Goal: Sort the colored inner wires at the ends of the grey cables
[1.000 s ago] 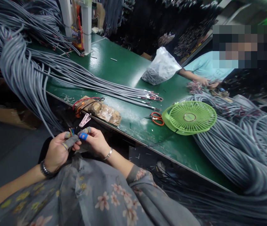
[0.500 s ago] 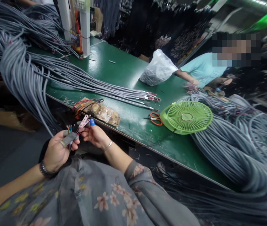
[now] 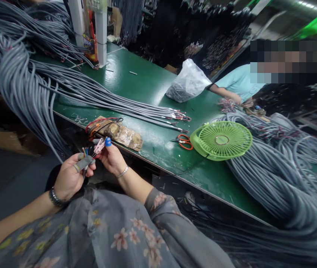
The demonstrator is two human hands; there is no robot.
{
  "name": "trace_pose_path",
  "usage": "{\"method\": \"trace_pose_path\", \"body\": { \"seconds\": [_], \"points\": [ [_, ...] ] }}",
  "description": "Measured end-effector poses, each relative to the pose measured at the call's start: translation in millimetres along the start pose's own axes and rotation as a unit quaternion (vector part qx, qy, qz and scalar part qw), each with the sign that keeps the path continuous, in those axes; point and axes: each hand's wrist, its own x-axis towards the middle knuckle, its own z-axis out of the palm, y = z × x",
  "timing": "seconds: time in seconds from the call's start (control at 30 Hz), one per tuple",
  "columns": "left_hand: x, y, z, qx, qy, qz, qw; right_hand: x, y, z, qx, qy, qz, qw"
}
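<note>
My left hand (image 3: 69, 175), with grey wraps on its fingers, is closed around the end of a grey cable. From its grip a fan of thin coloured wires (image 3: 86, 151) sticks up. Just to the right, my right hand (image 3: 114, 160) pinches a small pink tool (image 3: 99, 146) with a slot in it; its exact kind is unclear. A blue cover (image 3: 108, 142) sits on my right thumb or fingertip. The tool is close to the wires, beside the left fingertips, and whether they touch is hidden.
The green table (image 3: 147, 87) carries grey cables (image 3: 113, 97), a taped block (image 3: 121, 134), orange-handled scissors (image 3: 184, 142), a green fan (image 3: 222, 140) and a plastic bag (image 3: 187, 80). A heavy cable bundle (image 3: 272, 182) hangs over the right edge. A co-worker (image 3: 239, 83) handles wires across the table.
My right hand has shifted slightly left, its fingers more curled, bringing the pink tool nearer the wires. My left hand has barely moved. The co-worker's arm has moved a little.
</note>
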Motion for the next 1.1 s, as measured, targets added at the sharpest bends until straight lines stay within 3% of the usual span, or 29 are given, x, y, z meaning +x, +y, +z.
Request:
{"method": "trace_pose_path", "body": {
  "seconds": [0.2,0.4,0.63,0.87,1.1],
  "points": [
    [-2.3,-2.2,0.1,0.013,-0.005,0.005,1.0,-0.4,4.7,-1.2,0.021,0.021,0.023,0.999],
    [-11.9,1.4,-0.3,0.001,0.013,0.028,1.0,-10.0,-3.0,-5.4,0.044,-0.031,0.082,0.995],
    [-16.7,6.6,6.6,-0.014,0.047,0.058,0.997,-17.0,-2.8,-3.4,0.051,-0.006,0.046,0.998],
    [-12.6,5.3,11.5,0.0,0.059,0.061,0.996,-13.6,-4.4,-1.7,0.028,0.019,0.054,0.998],
    [-12.1,5.1,11.1,0.023,0.076,0.058,0.995,-18.4,-8.2,-4.3,0.084,-0.01,0.072,0.994]
  ]
}}
